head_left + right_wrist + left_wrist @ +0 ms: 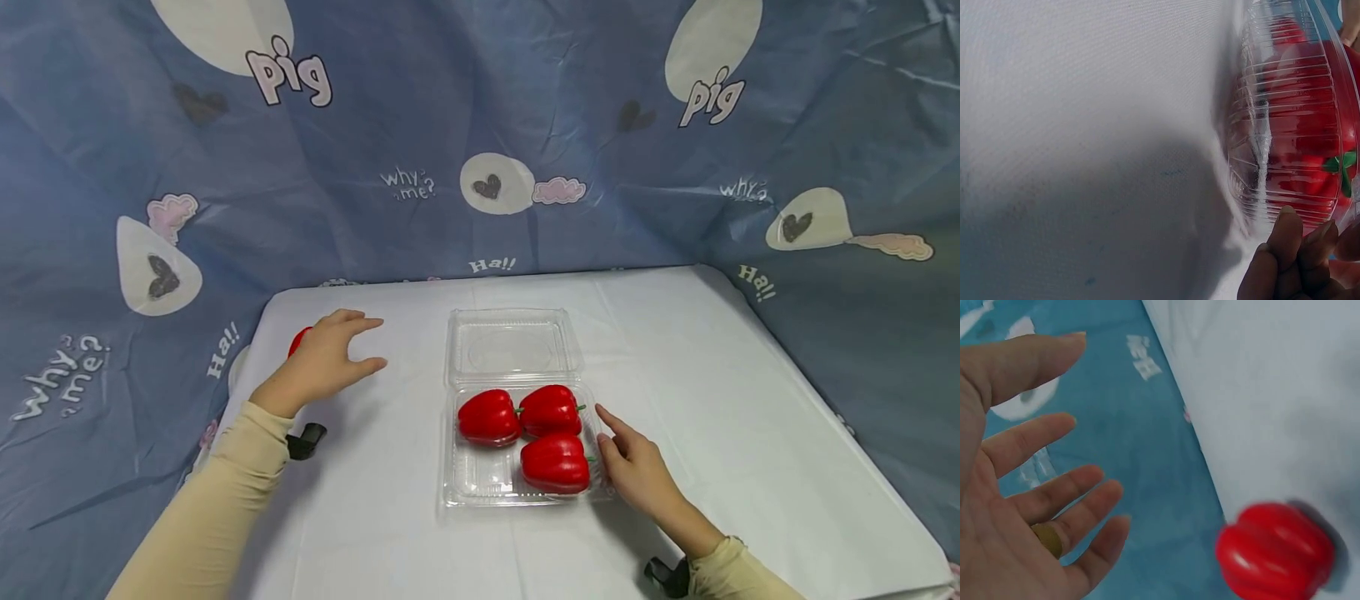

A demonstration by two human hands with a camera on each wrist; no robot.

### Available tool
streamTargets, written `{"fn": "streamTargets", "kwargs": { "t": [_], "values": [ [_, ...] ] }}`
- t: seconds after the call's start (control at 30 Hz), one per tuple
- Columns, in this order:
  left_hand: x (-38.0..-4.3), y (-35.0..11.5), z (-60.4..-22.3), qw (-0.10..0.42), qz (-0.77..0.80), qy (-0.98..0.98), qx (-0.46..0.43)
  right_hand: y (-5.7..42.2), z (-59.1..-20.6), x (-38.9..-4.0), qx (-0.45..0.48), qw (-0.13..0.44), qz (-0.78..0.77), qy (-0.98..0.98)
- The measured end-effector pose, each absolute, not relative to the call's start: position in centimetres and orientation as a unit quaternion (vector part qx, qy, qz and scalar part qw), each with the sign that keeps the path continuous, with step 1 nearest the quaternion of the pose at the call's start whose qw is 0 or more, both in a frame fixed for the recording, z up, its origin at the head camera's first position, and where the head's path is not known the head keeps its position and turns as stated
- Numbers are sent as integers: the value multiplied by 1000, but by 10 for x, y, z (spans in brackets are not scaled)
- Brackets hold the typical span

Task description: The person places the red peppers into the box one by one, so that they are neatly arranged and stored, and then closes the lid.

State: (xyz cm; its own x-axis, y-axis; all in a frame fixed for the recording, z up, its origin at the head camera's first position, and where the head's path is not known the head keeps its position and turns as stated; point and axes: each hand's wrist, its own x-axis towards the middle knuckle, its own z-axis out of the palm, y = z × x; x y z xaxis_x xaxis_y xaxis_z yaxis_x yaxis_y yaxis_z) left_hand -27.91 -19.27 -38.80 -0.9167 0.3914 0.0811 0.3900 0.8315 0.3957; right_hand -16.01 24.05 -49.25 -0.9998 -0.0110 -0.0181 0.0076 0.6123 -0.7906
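Observation:
My left hand hovers over the left of the table, thumb and fingers spread, nothing in its grasp. A red bell pepper lies on the cloth close by, apart from the fingers in the left wrist view; the hand mostly hides it in the head view. At centre, a clear plastic clamshell box has its lid folded back. Inside lie three red bell peppers, one back left, one back right, one front right. My right hand has its fingertips right at the box's right wall, index finger extended.
White cloth covers the table. Blue printed fabric hangs behind it and along both sides. Each wrist wears a black camera strap, the left one and the right one.

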Motion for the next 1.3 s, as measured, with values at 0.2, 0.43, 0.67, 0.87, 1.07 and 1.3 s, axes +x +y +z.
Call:
{"fn": "streamTargets", "kwargs": {
  "t": [0.2, 0.43, 0.67, 0.87, 1.07, 1.3],
  "values": [
    [-286, -220, -397, -2, 208, 967, 146, 241, -493, -161, 0, 7, -436, 900],
    [-294, -241, -412, -8, 212, 970, 115, 242, -494, -161, -1, 5, -433, 902],
    [-303, -252, -426, 11, 205, 974, 91, 242, -493, -161, 2, 8, -436, 900],
    [-310, -262, -438, 19, 202, 976, 76, 240, -491, -160, 4, 9, -441, 898],
    [-316, -269, -444, 29, 208, 975, 74, 240, -490, -160, 6, 7, -441, 897],
    [-322, -270, -450, 19, 206, 974, 93, 241, -491, -160, 6, 5, -439, 898]
  ]
}}
